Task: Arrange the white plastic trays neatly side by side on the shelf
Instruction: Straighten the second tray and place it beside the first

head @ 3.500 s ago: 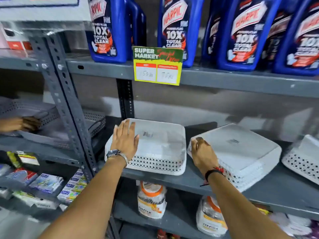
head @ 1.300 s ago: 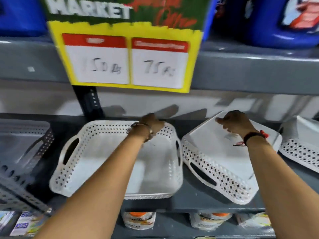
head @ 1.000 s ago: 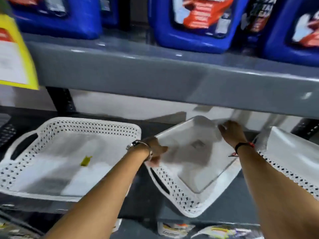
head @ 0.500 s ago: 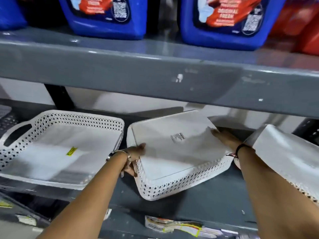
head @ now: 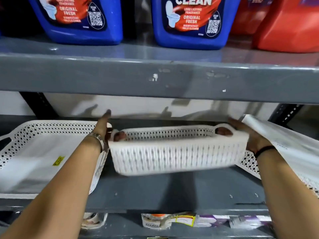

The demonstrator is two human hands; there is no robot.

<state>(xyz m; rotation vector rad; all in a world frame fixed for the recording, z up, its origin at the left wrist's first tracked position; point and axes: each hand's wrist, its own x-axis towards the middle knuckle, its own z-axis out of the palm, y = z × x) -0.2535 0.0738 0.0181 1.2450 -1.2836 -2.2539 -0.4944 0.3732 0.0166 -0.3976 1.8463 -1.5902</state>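
Observation:
A white perforated plastic tray (head: 176, 157) hangs a little above the grey shelf (head: 172, 192), open side up and tilted with its front wall toward me. My left hand (head: 103, 130) grips its left handle and my right hand (head: 248, 135) grips its right handle, fingers showing through the handle slots. A second white tray (head: 34, 152) sits upright on the shelf at the left, with a yellow sticker inside. A third white tray (head: 286, 145) lies upside down and slanted at the right, behind my right forearm.
The shelf above (head: 155, 78) hangs low over the trays and carries blue cleaner bottles (head: 191, 21) and red bottles (head: 286, 23). A black upright post (head: 39, 106) stands at the back left. Packaged goods (head: 172, 219) fill the shelf below.
The middle tray was lying upside down; both hands have taken its handles, turned it open side up and lifted it off the shelf. The view has moved right and closer.

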